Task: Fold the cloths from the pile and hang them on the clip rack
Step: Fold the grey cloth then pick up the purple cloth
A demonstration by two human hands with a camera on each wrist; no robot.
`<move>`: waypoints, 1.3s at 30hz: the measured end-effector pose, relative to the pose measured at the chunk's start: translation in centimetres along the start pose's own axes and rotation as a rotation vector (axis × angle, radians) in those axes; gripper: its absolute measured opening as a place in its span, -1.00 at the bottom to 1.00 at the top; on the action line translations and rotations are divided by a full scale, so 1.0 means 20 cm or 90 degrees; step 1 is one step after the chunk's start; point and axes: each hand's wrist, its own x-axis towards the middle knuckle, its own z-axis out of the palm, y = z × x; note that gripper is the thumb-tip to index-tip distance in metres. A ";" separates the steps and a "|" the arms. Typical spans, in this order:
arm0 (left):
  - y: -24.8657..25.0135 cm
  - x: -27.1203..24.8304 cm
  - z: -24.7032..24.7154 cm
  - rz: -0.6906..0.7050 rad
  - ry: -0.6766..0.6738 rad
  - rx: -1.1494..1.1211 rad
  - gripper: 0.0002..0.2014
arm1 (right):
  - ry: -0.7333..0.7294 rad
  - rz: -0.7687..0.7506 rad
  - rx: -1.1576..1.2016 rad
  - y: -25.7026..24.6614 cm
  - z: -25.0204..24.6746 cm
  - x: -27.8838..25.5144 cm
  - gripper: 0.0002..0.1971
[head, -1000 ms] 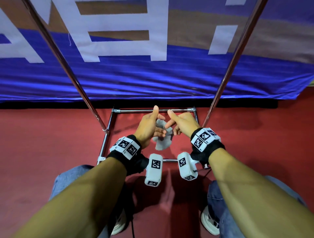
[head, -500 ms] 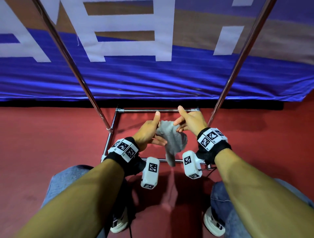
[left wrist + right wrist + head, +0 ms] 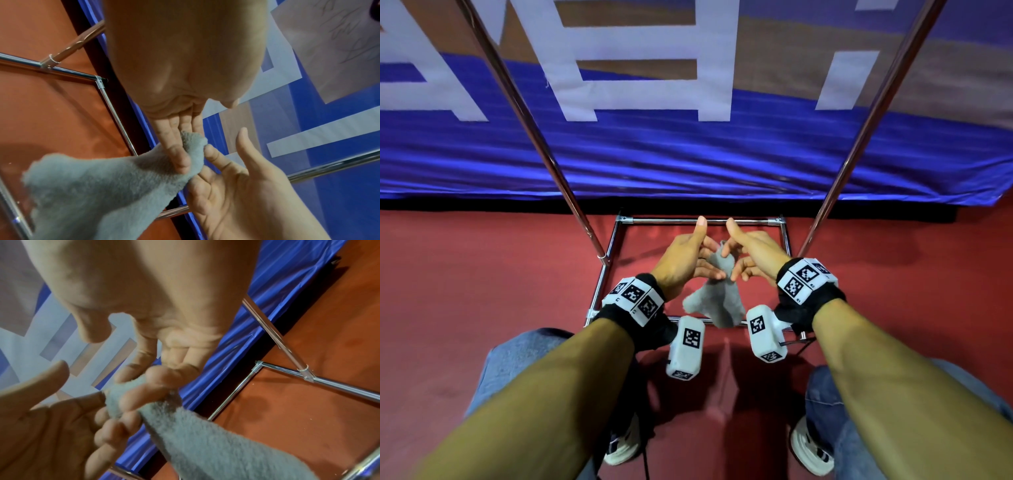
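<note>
Folding seems in hand: the left hand [image 3: 688, 255] and right hand [image 3: 751, 251], thumbs raised, pinch the small fuzzy grey cloth [image 3: 717, 301] hanging between them; next, probably squaring edges.

Looks like a staged recording space, not a home. Red floor [image 3: 465, 308] underfoot, a chrome rack frame [image 3: 702, 221] at twelve o'clock, and a blue banner [image 3: 688, 161] with big white lettering behind it.
</note>
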 end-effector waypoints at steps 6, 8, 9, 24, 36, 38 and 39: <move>-0.01 0.00 -0.01 0.025 0.005 0.072 -0.34 | 0.040 0.000 0.034 0.01 -0.02 0.01 -0.40; -0.01 0.00 -0.01 0.018 0.003 0.093 -0.36 | 0.060 -0.014 0.071 0.01 -0.03 0.01 -0.40; -0.01 0.00 0.00 0.015 0.000 0.109 -0.37 | 0.072 -0.021 0.090 0.00 -0.03 0.00 -0.42; 0.01 -0.02 0.00 0.087 0.012 0.145 -0.64 | 0.038 0.001 0.129 -0.04 -0.01 -0.02 -0.64; 0.03 0.01 -0.07 0.113 0.145 -0.052 -0.52 | -0.047 0.071 0.023 -0.01 -0.01 -0.05 -0.37; 0.04 0.01 -0.08 0.112 0.152 -0.073 -0.54 | -0.074 0.082 0.023 0.00 -0.01 -0.05 -0.35; 0.04 0.01 -0.08 0.112 0.156 -0.084 -0.55 | -0.082 0.085 0.017 0.00 -0.01 -0.05 -0.32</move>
